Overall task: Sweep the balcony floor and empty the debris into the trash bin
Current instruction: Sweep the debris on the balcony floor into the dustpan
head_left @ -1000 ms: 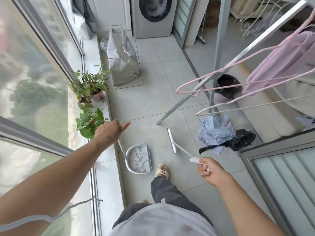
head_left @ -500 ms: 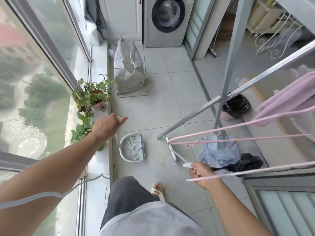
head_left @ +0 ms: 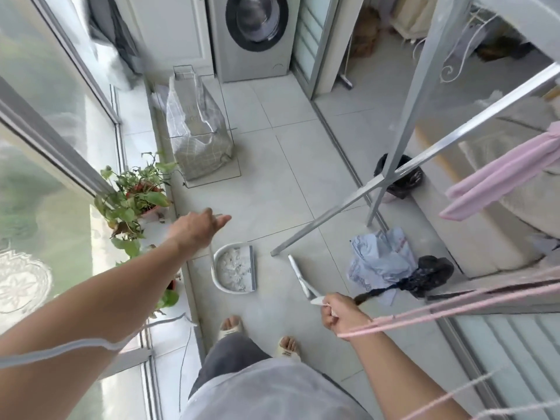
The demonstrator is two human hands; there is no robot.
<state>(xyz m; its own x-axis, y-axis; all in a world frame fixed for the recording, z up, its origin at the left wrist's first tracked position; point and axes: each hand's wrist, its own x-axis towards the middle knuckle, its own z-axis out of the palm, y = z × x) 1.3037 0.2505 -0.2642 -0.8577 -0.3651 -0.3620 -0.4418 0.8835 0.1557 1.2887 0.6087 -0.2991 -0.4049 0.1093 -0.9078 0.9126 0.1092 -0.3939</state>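
Looking down the balcony now, and the risks come in size order.

Drying rack [head_left: 391, 189]: its slanted metal legs cross the floor between the person and the black-lined trash bin [head_left: 399, 176], which sits behind them against the right-hand step. Carrying a loaded pan through that gap could clip a leg and jolt the load out.

Pink hangers [head_left: 454, 310]: these rods cut across right over the right wrist. Lift that arm carelessly and they could snag it.

Bags on the floor [head_left: 385, 265]: a pale crumpled one and a black one lie just beside the broom head, directly on the way to the bin. A foot or the broom could drag them along.

Dustpan [head_left: 235, 269]: it sits on the tile by the window ledge, full of whitish debris, its upright handle rising to the left hand. Tip it on the lift and the sweepings go straight back onto the floor.

Left hand [head_left: 198, 227]: on top of the handle, fingers extended forward; I cannot tell whether the thumb is actually closed on it, so the hold may be loose.

Broom [head_left: 300, 277]: head down on the tile, well apart from the pan.

Right hand [head_left: 342, 313]: fingers curled tight round the broom handle.
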